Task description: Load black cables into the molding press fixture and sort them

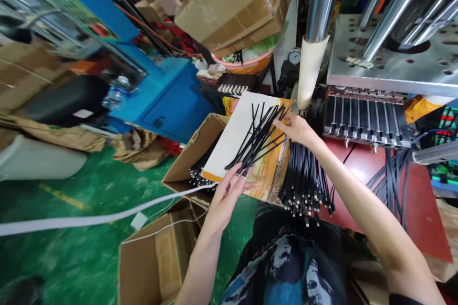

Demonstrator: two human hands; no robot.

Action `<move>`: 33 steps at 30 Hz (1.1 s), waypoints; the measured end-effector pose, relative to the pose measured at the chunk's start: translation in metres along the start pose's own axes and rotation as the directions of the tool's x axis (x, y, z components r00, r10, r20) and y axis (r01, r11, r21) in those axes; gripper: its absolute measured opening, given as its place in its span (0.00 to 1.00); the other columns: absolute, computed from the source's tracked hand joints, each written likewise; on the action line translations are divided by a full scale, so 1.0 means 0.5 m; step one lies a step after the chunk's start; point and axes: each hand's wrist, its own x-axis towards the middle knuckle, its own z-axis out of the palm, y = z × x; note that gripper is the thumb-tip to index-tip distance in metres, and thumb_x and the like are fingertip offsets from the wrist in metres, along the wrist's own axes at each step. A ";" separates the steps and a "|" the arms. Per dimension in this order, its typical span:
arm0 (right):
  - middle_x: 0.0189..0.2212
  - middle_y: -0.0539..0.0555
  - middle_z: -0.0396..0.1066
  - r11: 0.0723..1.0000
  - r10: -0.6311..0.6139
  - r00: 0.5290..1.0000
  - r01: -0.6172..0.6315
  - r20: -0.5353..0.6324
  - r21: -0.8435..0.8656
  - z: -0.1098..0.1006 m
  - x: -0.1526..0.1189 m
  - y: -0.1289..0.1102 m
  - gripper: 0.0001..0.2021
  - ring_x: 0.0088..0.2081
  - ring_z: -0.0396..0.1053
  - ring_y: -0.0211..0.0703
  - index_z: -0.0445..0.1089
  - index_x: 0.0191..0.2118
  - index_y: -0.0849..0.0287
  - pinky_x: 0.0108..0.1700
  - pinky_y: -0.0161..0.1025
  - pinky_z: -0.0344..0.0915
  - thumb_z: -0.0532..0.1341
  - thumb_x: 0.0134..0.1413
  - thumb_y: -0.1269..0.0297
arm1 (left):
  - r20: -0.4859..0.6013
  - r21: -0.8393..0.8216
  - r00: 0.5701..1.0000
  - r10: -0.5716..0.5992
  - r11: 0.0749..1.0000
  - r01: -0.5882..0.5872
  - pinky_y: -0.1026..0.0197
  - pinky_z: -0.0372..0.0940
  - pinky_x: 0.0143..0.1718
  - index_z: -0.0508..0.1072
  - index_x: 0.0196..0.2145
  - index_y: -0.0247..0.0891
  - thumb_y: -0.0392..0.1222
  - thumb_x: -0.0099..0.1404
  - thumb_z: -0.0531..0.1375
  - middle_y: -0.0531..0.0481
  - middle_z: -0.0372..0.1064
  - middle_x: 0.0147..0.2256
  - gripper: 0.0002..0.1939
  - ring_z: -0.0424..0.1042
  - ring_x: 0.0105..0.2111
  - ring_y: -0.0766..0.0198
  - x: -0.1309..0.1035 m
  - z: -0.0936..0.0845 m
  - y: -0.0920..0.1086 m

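The left arm reaches up with the palm turned inward, and the left hand (229, 195) has its thumb and fingers slightly parted at the lower ends of the thin, matte black strips (255, 138). The right forearm slants in from the other side, wrist bent, and the right hand (295, 128) curls its fingertips against their upper ends; whether either hand grips firmly, I cannot tell. The strips fan loosely across a flat white-and-orange board (223, 145), from its lower edge toward its upper right corner. Beside it, flat black cables (304, 171) with metal-tipped plugs hang over the near left corner of the smooth red bench (425, 219).
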 end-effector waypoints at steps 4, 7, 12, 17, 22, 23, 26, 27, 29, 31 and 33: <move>0.31 0.51 0.76 0.971 -0.004 1.000 0.003 -0.005 -0.239 -0.051 -0.141 0.023 0.13 0.32 0.73 0.44 0.75 0.50 0.59 0.37 0.39 0.60 0.66 0.67 0.57 | -0.080 0.238 0.995 0.052 0.971 -0.032 0.47 0.68 0.65 0.49 0.78 0.42 0.63 0.71 0.63 0.34 0.72 0.63 0.48 0.81 0.54 0.50 -0.002 0.002 0.002; 0.31 0.51 0.77 0.913 0.188 0.973 -0.223 -0.133 -0.342 -0.132 -0.329 0.092 0.21 0.27 0.73 0.45 0.75 0.51 0.53 0.34 0.41 0.63 0.58 0.69 0.42 | -0.067 0.451 0.986 0.153 0.886 -0.107 0.47 0.69 0.63 0.44 0.78 0.39 0.58 0.74 0.61 0.40 0.80 0.50 0.47 0.81 0.52 0.51 -0.010 0.015 0.018; 0.37 0.60 0.80 0.542 0.356 0.636 -0.737 -0.684 -0.404 -0.230 -0.535 0.253 0.33 0.37 0.77 0.62 0.73 0.49 0.54 0.36 0.49 0.64 0.56 0.59 0.27 | 0.197 0.606 0.936 0.291 0.714 -0.350 0.58 0.72 0.47 0.73 0.56 0.40 0.52 0.78 0.57 0.43 0.79 0.49 0.17 0.80 0.44 0.57 0.040 0.118 0.058; 0.38 0.60 0.77 0.518 0.318 0.682 -0.707 -0.658 -0.482 -0.212 -0.566 0.331 0.28 0.40 0.75 0.59 0.70 0.40 0.53 0.35 0.47 0.61 0.50 0.65 0.32 | 0.342 0.881 0.927 0.155 0.291 -0.374 0.57 0.67 0.40 0.76 0.46 0.35 0.52 0.78 0.58 0.41 0.79 0.36 0.16 0.80 0.38 0.52 0.132 0.250 0.058; 0.27 0.51 0.73 0.709 0.333 0.627 -0.658 -0.704 -0.251 -0.221 -0.579 0.346 0.26 0.30 0.70 0.49 0.74 0.33 0.52 0.36 0.44 0.61 0.57 0.62 0.33 | 0.401 0.861 0.912 0.087 0.304 -0.407 0.61 0.59 0.32 0.75 0.37 0.40 0.48 0.77 0.58 0.48 0.78 0.30 0.13 0.76 0.30 0.59 0.186 0.264 0.048; 0.27 0.51 0.74 0.745 0.334 0.609 -0.638 -0.719 -0.194 -0.225 -0.586 0.351 0.26 0.30 0.70 0.48 0.75 0.34 0.53 0.37 0.44 0.63 0.59 0.61 0.33 | 0.407 0.839 0.909 0.090 0.357 -0.411 0.62 0.58 0.32 0.74 0.35 0.41 0.49 0.76 0.59 0.51 0.76 0.28 0.13 0.74 0.29 0.61 0.194 0.258 0.047; 0.30 0.53 0.77 0.805 0.354 0.561 -0.590 -0.748 -0.061 -0.228 -0.606 0.372 0.26 0.32 0.72 0.49 0.78 0.37 0.56 0.40 0.43 0.65 0.63 0.58 0.34 | 0.407 0.775 0.906 0.120 0.480 -0.411 0.62 0.56 0.31 0.69 0.29 0.41 0.50 0.74 0.60 0.55 0.71 0.25 0.16 0.68 0.26 0.64 0.212 0.242 0.043; 0.31 0.53 0.78 0.810 0.364 0.556 -0.584 -0.747 -0.041 -0.227 -0.612 0.379 0.26 0.33 0.73 0.50 0.79 0.37 0.56 0.40 0.43 0.66 0.64 0.58 0.34 | 0.403 0.751 0.906 0.131 0.518 -0.409 0.62 0.56 0.31 0.67 0.27 0.41 0.50 0.74 0.59 0.56 0.68 0.24 0.18 0.67 0.25 0.65 0.216 0.238 0.041; 0.32 0.54 0.78 0.815 0.365 0.557 -0.579 -0.746 -0.034 -0.222 -0.619 0.389 0.26 0.33 0.73 0.50 0.79 0.36 0.56 0.41 0.44 0.66 0.65 0.58 0.35 | 0.388 0.703 0.910 0.150 0.591 -0.397 0.63 0.56 0.30 0.65 0.26 0.41 0.52 0.74 0.58 0.57 0.65 0.23 0.20 0.65 0.24 0.66 0.220 0.233 0.033; 0.32 0.54 0.78 0.824 0.340 0.564 -0.565 -0.752 -0.051 -0.218 -0.621 0.390 0.25 0.33 0.73 0.50 0.79 0.35 0.56 0.40 0.44 0.67 0.66 0.58 0.36 | 0.365 0.667 0.914 0.177 0.636 -0.389 0.63 0.58 0.30 0.66 0.27 0.41 0.53 0.75 0.57 0.57 0.65 0.24 0.20 0.66 0.25 0.66 0.218 0.229 0.024; 0.31 0.55 0.78 0.834 0.306 0.574 -0.546 -0.760 -0.077 -0.216 -0.618 0.383 0.24 0.32 0.72 0.50 0.79 0.34 0.57 0.38 0.44 0.68 0.66 0.58 0.37 | 0.330 0.662 0.922 0.205 0.646 -0.380 0.62 0.60 0.31 0.68 0.29 0.42 0.53 0.76 0.56 0.56 0.68 0.24 0.19 0.67 0.25 0.65 0.213 0.224 0.014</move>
